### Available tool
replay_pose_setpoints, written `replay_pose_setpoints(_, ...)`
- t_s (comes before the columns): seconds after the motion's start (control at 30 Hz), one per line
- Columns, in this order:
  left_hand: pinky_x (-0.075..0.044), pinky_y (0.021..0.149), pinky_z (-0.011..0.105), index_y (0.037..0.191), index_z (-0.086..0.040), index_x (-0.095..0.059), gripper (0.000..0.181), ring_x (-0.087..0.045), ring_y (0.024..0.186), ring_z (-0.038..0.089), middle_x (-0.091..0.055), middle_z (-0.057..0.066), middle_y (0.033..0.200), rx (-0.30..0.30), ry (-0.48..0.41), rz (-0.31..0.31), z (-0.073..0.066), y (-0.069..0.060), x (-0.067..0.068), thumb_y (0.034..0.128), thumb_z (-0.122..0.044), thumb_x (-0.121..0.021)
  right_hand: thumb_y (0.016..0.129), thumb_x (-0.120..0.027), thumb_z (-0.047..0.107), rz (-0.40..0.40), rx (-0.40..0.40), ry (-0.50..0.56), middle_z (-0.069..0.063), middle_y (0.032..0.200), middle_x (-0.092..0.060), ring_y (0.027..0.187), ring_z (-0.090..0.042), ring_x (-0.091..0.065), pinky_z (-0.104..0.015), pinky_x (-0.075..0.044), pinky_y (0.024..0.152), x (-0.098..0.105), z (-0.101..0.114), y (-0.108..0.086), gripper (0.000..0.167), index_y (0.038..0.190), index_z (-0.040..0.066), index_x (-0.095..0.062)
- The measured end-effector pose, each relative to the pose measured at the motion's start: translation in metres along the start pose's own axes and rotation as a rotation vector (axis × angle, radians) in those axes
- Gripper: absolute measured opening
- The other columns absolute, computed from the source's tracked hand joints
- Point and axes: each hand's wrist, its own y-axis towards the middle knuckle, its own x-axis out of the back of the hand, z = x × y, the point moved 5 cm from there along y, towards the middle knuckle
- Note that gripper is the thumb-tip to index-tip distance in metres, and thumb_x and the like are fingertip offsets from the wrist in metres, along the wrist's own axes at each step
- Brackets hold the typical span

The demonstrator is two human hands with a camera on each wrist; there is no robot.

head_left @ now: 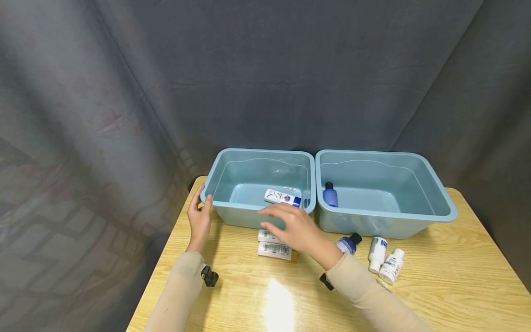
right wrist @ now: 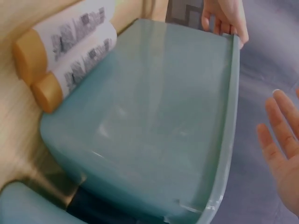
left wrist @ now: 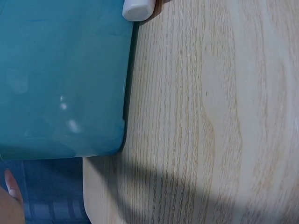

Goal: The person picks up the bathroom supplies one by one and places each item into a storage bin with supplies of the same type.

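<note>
At the left end of the left blue-grey bin [head_left: 244, 205], my left hand [head_left: 200, 219] holds the rim near the front corner; the right wrist view shows its fingers [right wrist: 225, 18] at that rim. My right hand [head_left: 292, 226] hovers by the front rim of the same bin, fingers loosely spread, holding nothing. Inside that bin lies a white bottle with a blue cap [head_left: 282, 198]. Two white bottles with orange caps [right wrist: 77, 35] lie along the bin's front, partly hidden beneath my right hand in the head view.
To the right stands a second blue-grey bin [head_left: 381, 226] with a blue bottle [head_left: 330, 196] inside. In front of it lie a dark-capped blue bottle [head_left: 347, 243] and two white bottles [head_left: 391, 266], near my right sleeve. A grey curtain [head_left: 290, 74] hangs behind the wooden table [head_left: 232, 286].
</note>
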Motion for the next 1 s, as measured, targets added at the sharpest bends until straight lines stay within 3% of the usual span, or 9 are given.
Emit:
replay_pose_setpoints(0.17,-0.045,0.075,0.015,0.146,0.001,-0.046,0.047,-0.051,0.108,0.020,-0.050,0.024,0.139,0.008,0.008,0.001,-0.001,-0.001,0.000,0.1012,-0.007,-0.055,0.088,-0.076,0.018,0.006,-0.004,0.002,0.000,0.113,-0.071,0.098,-0.014,-0.068,-0.029,-0.055,0.084,-0.008,-0.001,-0.009,0.029,0.116,0.012,-0.072)
replay_pose_setpoints(0.4,-0.044,0.077,0.016,0.147,-0.002,-0.046,0.048,-0.049,0.113,0.019,-0.049,0.020,0.142,0.011,-0.033,-0.015,0.028,0.010,0.003,0.1011,-0.011,-0.056,0.088,-0.076,0.019,0.003,-0.028,-0.013,-0.001,0.112,-0.072,0.098,-0.015,-0.068,-0.029,-0.055,0.085,-0.019,-0.007,-0.021,0.026,0.112,0.011,-0.073)
replay_pose_setpoints(0.47,-0.045,0.078,0.019,0.147,-0.004,-0.047,0.048,-0.049,0.112,0.018,-0.050,0.019,0.140,0.007,-0.026,-0.024,0.031,0.011,0.003,0.1011,-0.012,-0.057,0.088,-0.076,0.020,0.011,-0.044,-0.020,-0.002,0.112,-0.072,0.100,-0.016,-0.068,-0.030,-0.055,0.086,-0.022,-0.010,-0.024,0.026,0.112,0.011,-0.073)
replay_pose_setpoints(0.63,-0.046,0.079,0.026,0.146,-0.006,-0.049,0.047,-0.052,0.107,0.016,-0.055,0.014,0.135,-0.005,-0.026,-0.034,0.032,0.011,0.003,0.1007,-0.014,-0.058,0.088,-0.076,0.020,0.034,-0.087,-0.014,-0.003,0.112,-0.072,0.102,-0.018,-0.067,-0.033,-0.055,0.087,-0.029,-0.015,-0.033,0.027,0.113,0.012,-0.073)
replay_pose_setpoints(0.87,-0.044,0.076,0.024,0.147,-0.006,-0.048,0.048,-0.050,0.110,0.023,-0.053,0.015,0.137,0.004,-0.021,-0.026,0.033,0.011,0.002,0.1012,-0.015,-0.058,0.089,-0.076,0.023,0.072,-0.144,-0.036,-0.004,0.114,-0.071,0.103,-0.020,-0.068,-0.036,-0.055,0.087,-0.039,-0.023,-0.046,0.027,0.114,0.013,-0.073)
replay_pose_setpoints(1.0,-0.046,0.078,0.024,0.148,-0.006,-0.047,0.048,-0.050,0.110,0.018,-0.051,0.016,0.140,0.021,-0.029,-0.023,0.033,0.011,0.002,0.1013,-0.014,-0.057,0.088,-0.076,0.023,0.098,-0.183,-0.047,-0.004,0.115,-0.071,0.103,-0.021,-0.068,-0.038,-0.056,0.086,-0.046,-0.028,-0.053,0.028,0.114,0.015,-0.073)
